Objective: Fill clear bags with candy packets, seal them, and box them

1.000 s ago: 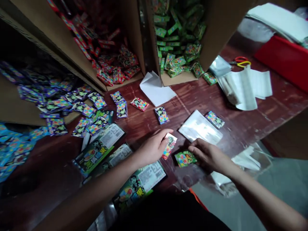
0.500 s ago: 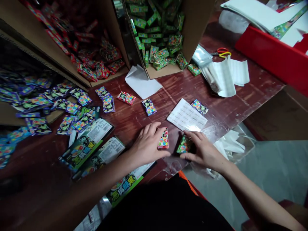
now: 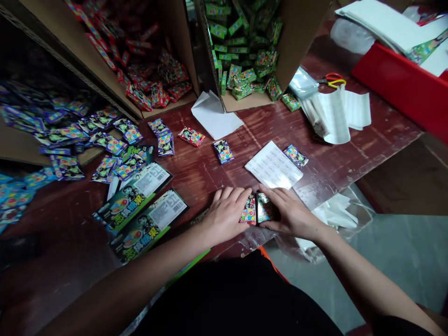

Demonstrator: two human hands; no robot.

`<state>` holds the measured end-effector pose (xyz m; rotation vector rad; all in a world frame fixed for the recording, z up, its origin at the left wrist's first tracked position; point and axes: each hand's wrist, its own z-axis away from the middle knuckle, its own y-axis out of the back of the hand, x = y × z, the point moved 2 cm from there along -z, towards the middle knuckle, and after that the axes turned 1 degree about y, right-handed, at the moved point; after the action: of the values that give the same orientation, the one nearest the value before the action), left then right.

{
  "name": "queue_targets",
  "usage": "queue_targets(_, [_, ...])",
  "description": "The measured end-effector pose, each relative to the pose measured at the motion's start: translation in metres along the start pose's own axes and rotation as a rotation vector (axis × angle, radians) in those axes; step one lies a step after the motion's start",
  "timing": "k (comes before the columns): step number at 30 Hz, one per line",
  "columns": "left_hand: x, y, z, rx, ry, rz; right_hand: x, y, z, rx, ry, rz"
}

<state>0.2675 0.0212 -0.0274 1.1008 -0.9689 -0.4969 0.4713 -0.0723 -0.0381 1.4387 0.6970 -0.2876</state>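
My left hand [image 3: 226,212] is closed along the left side of a small red candy box [image 3: 248,211], which lies face up near the table's front edge. My right hand [image 3: 292,212] grips a small green candy box [image 3: 263,208] from the right, with thumb and fingers around its side. The two boxes lie side by side, with only a thin dark line between them. Just beyond the hands is a white sheet of printed labels [image 3: 273,167], partly beside a purple candy packet [image 3: 296,156].
Open cartons hold red packets [image 3: 140,95], green packets [image 3: 241,77] and purple packets [image 3: 66,133]. Printed flat packages [image 3: 150,224] lie left of my hands. Scissors [image 3: 332,80], a paper strip [image 3: 338,116] and a red box [image 3: 395,79] are at the right. A plastic bag [image 3: 338,210] hangs by the edge.
My hands have come together, bringing the red box and the green box side by side. The green box has turned straighter. The whole view has shifted slightly.
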Motion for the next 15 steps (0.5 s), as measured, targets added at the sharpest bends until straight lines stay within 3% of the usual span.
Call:
queue_targets(4, [0.001, 0.001, 0.004, -0.008, 0.006, 0.014, -0.008, 0.008, 0.008, 0.096, 0.022, -0.13])
queue_targets(7, [0.0, 0.0, 0.008, -0.001, -0.001, 0.014, -0.006, -0.001, 0.019, 0.055, 0.062, -0.166])
queue_targets(11, [0.0, -0.005, 0.01, 0.014, -0.015, 0.035, 0.005, -0.016, 0.033, -0.02, 0.064, 0.012])
queue_targets(15, [0.0, 0.0, 0.015, 0.036, -0.022, 0.033, 0.002, -0.016, 0.028, 0.001, 0.05, 0.141])
